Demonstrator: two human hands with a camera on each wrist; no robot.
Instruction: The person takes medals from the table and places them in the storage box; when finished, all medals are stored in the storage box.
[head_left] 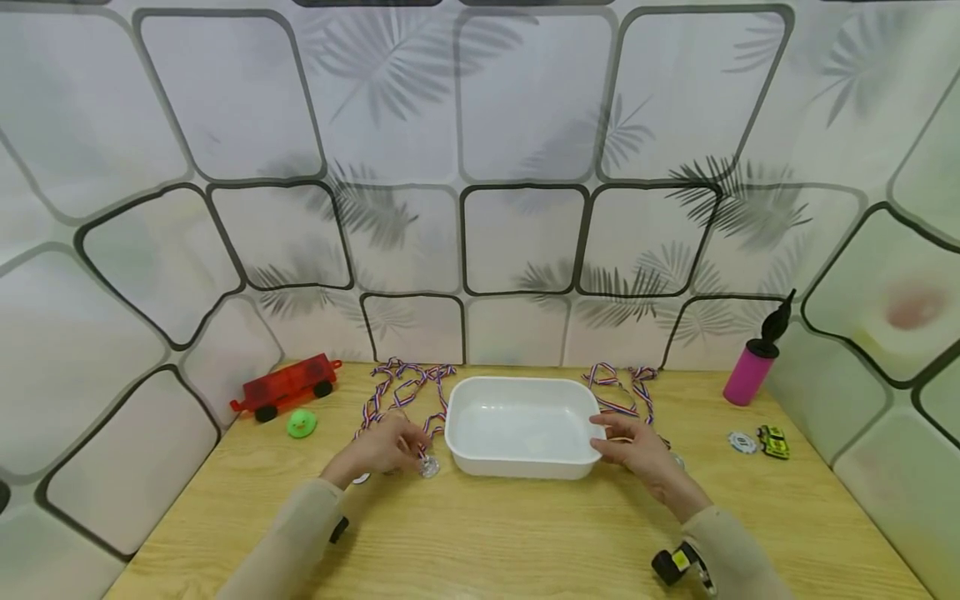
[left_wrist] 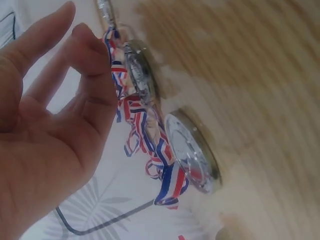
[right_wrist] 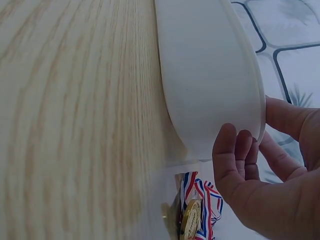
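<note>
A white plastic tray (head_left: 517, 454) stands empty in the middle of the wooden table. My right hand (head_left: 628, 446) grips its right rim, fingers curled under the corner (right_wrist: 240, 150) and thumb on the inner side. A gold medal (right_wrist: 190, 222) on a red, white and blue ribbon lies just behind that corner. Left of the tray my left hand (head_left: 386, 446) hovers over a heap of ribboned medals (head_left: 405, 387). Its fingers (left_wrist: 85, 55) are extended, the tips touching the ribbon beside two silver medals (left_wrist: 192, 152). It holds nothing.
A red toy truck (head_left: 285, 385) and a green duck (head_left: 302, 423) sit at the back left. More ribbons (head_left: 622, 385) lie behind the tray's right end. A pink pump bottle (head_left: 750, 371), a round disc (head_left: 742, 442) and a yellow toy car (head_left: 773, 442) stand at the right. Patterned walls enclose the table.
</note>
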